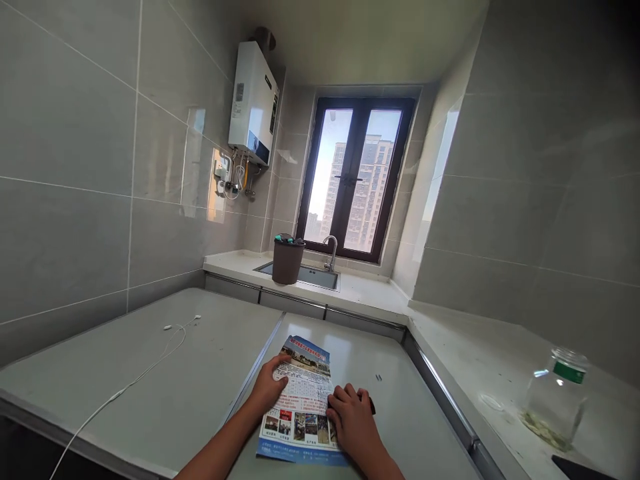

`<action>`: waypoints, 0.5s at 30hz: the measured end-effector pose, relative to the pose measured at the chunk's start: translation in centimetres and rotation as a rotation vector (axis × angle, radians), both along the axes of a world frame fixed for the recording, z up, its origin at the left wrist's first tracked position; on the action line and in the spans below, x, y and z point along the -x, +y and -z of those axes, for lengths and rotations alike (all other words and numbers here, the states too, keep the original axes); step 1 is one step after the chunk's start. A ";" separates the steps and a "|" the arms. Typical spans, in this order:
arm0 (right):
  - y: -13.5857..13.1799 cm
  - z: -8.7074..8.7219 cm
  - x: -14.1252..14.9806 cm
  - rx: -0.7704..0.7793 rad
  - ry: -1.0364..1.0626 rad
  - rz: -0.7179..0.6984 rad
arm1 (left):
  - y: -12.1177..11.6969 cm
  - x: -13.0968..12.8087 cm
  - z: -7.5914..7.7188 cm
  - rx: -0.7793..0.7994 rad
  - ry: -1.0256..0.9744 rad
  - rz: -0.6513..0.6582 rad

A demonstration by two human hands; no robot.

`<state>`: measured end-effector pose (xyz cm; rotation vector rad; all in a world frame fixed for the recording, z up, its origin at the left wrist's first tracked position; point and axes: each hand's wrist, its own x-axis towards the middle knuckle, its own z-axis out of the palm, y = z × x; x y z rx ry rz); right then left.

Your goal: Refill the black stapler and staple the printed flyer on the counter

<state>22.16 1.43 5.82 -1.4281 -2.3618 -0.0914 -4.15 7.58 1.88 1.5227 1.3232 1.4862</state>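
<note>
A printed colour leaflet (303, 393) lies flat on the grey worktop (200, 360) in front of me. My left hand (269, 388) rests on its left edge, fingers laid flat with the thumb out. My right hand (353, 417) sits on the leaflet's right edge with the fingers curled down over a small dark object (371, 405), most of which is hidden under the hand.
A white earphone cable (150, 363) trails across the left worktop. A glass jar with a green label (554, 398) stands on the right counter. Further back are a brown bin (287, 259), a sink with tap (320, 273), a window and a wall-mounted water heater (253, 103).
</note>
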 end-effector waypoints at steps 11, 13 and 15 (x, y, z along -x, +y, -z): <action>1.3 1.0 -7.3 0.159 0.167 0.212 | -0.3 0.0 0.9 0.036 0.226 0.073; 1.1 0.7 -8.3 0.072 0.164 0.335 | -0.7 -0.5 0.8 0.020 0.293 0.084; 0.8 0.2 -8.3 -0.016 0.205 0.442 | -1.0 -0.9 0.7 -0.009 0.345 0.083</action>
